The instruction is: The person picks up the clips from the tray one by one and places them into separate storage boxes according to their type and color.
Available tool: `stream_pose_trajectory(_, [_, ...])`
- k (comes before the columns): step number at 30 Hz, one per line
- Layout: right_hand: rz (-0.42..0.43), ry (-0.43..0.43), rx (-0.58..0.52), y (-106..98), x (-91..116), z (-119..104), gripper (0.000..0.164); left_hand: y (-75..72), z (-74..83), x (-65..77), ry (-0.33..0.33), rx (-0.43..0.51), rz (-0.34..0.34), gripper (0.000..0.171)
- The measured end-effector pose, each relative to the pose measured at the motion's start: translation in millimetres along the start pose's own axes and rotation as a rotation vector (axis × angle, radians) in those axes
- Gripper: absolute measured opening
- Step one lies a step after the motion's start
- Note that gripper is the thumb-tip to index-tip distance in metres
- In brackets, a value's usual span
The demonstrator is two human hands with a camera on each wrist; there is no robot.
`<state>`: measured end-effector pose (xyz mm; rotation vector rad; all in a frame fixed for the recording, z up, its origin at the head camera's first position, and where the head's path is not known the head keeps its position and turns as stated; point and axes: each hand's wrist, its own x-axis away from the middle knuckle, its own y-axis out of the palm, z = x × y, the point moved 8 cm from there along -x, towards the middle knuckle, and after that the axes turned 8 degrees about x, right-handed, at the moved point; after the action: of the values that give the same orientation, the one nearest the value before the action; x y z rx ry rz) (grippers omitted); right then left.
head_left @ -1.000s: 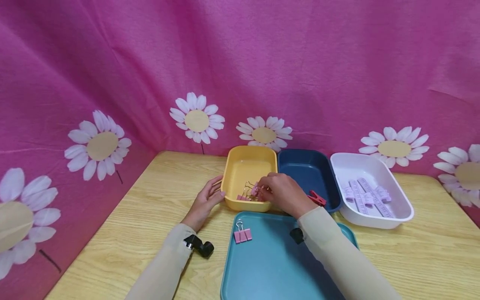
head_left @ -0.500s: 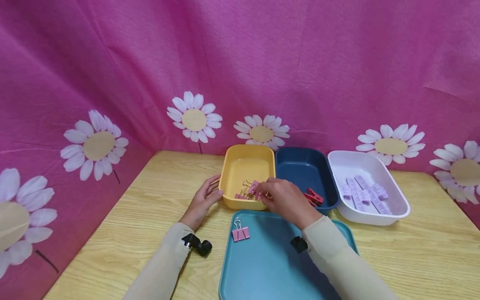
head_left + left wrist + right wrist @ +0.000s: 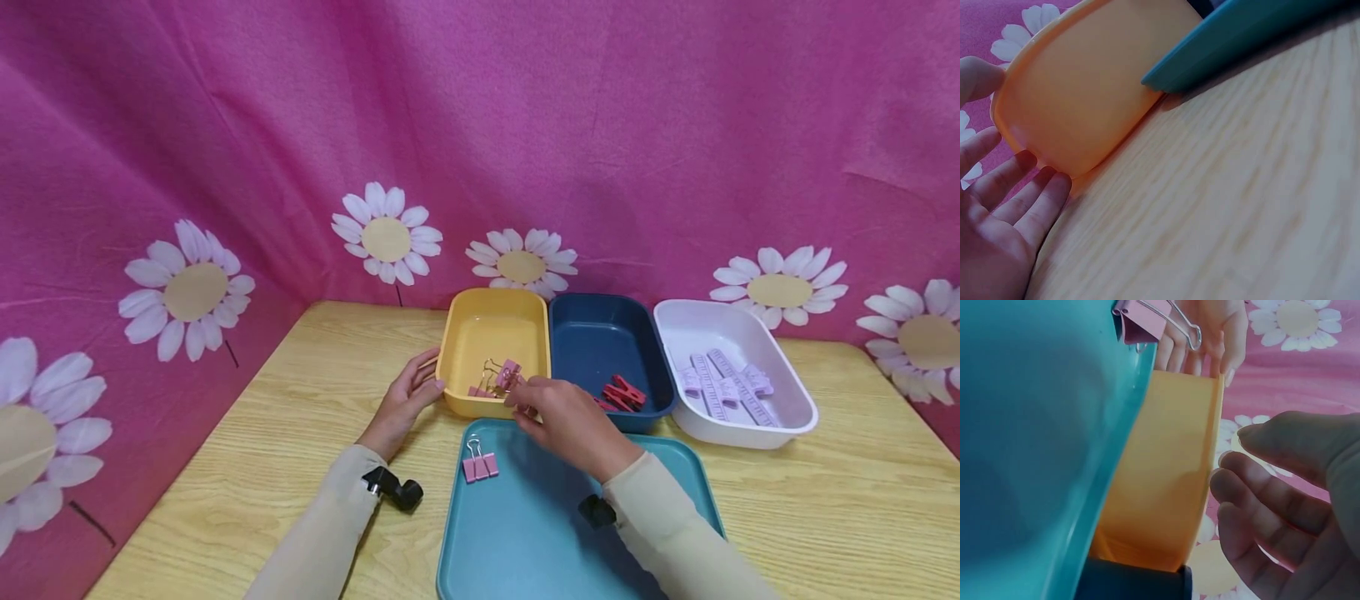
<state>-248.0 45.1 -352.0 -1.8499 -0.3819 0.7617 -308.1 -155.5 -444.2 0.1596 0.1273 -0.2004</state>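
My left hand [image 3: 399, 407] rests its fingertips against the left wall of a yellow bin [image 3: 491, 321]. In the left wrist view its fingers [image 3: 1047, 203] are spread along the bin's outside, the thumb at the rim. Several pink binder clips [image 3: 509, 372] with gold handles lie in a heap at the bin's near end. My right hand [image 3: 576, 423] hovers by the bin's near right corner. The right wrist view shows its thumb and fingers [image 3: 1272, 487] loosely bent and apart, with nothing between them. One more pink binder clip [image 3: 480, 467] lies on a teal tray [image 3: 532, 533].
Right of the yellow bin stands a navy bin [image 3: 600, 321] with red clothespins [image 3: 624, 393]. Beyond it, a white bin [image 3: 806, 417] contains lilac measuring tapes [image 3: 727, 387]. A pink flowered cloth [image 3: 600, 125] hangs behind the wooden table [image 3: 360, 342].
My right hand has let go of a pink binder clip onto the heap and drawn back toward the tray. More of the red clothespins show. The left hand stays at the yellow bin.
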Motion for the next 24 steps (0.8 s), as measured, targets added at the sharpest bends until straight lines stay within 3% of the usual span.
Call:
stream_pose_trajectory(9, [-0.021, -0.011, -0.003, 12, 5, -4, 0.025, 0.2, -3.8, 1.2, -0.049, -0.013, 0.009, 0.054])
stream_pose_trajectory(19, [-0.192, -0.007, -0.080, 27, 7, -8, 0.027, 0.3, -1.8, 0.0, -0.033, -0.011, 0.016, 0.052])
stream_pose_trajectory(24, [-0.278, 0.011, -0.103, 38, 7, -7, 0.031, 6.7, 12.6, 5.9, -0.054, -0.007, -0.008, 0.056])
